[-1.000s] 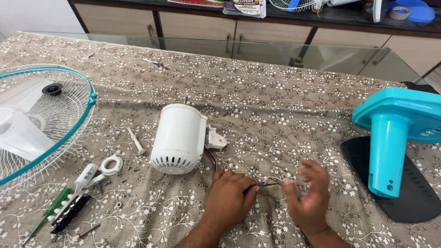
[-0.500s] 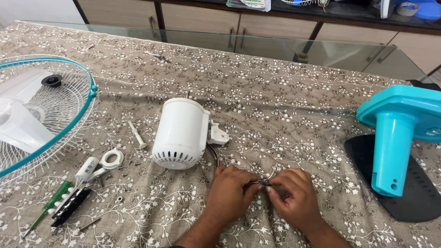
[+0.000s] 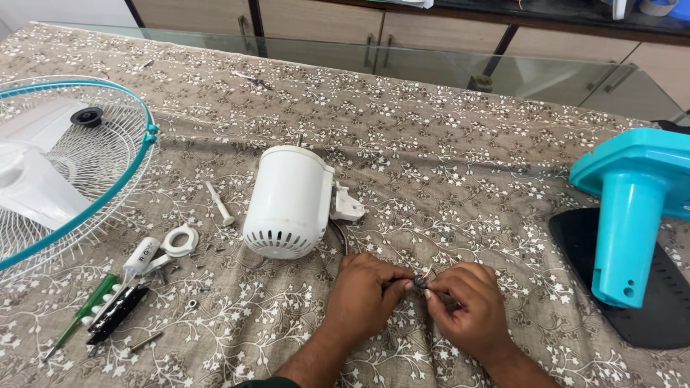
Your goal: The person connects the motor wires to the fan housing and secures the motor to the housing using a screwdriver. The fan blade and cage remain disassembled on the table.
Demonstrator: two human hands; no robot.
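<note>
Low centre of frame: left hand and right hand pressed close, both pinching thin wires trailing from white motor housing just above.

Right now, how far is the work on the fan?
Done: white motor housing lies apart from turquoise stand and wire guard. In hand: left hand and right hand pinch thin coloured wires. Left: loose screws and green screwdriver lie unused.

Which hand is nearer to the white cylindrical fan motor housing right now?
Left. The left hand lies just below and right of the white cylindrical fan motor housing, pinching the thin coloured wires. The right hand sits farther right, beyond those wires.
</note>
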